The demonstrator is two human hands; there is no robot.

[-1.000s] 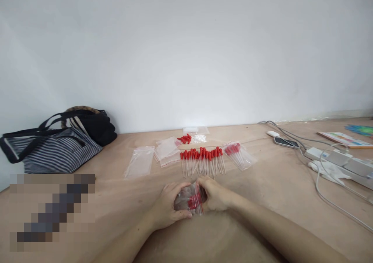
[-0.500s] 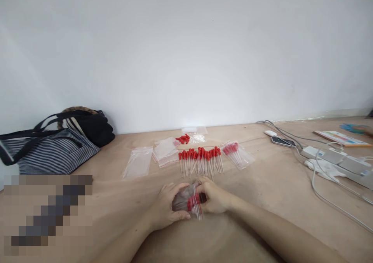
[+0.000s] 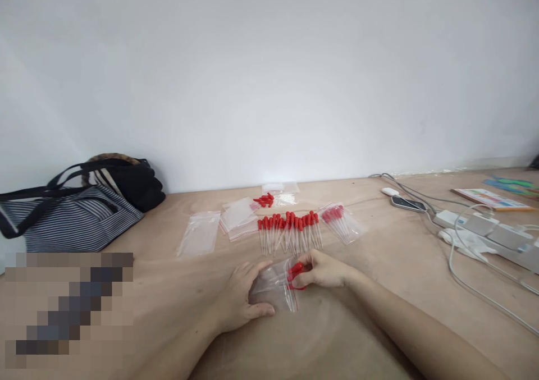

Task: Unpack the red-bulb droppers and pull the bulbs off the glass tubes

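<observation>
My right hand point(image 3: 322, 270) is closed on several droppers with red bulbs point(image 3: 297, 269), at the mouth of a clear zip bag point(image 3: 273, 282). Their bulbs stick out past the bag's red-lined edge, and their clear stems lie inside it. Curved around the other end of the bag, my left hand point(image 3: 242, 298) has its thumb and fingers apart; whether it presses on the plastic I cannot tell. Just beyond my hands lies a row of red-topped droppers point(image 3: 290, 234). To the right of that row is another clear bag with droppers in it point(image 3: 343, 225).
Flat clear zip bags point(image 3: 200, 231) lie at the left of the row. Loose red bulbs point(image 3: 264, 201) and clear stems point(image 3: 285, 198) lie near the wall. A striped bag point(image 3: 80, 217) stands far left. Power strips point(image 3: 484, 228), cables and a phone point(image 3: 407, 203) occupy the right.
My right hand has shifted right and away from me, and the red bulbs have moved from inside the bag to beyond its mouth. The bag looks flatter. My left hand has barely moved.
</observation>
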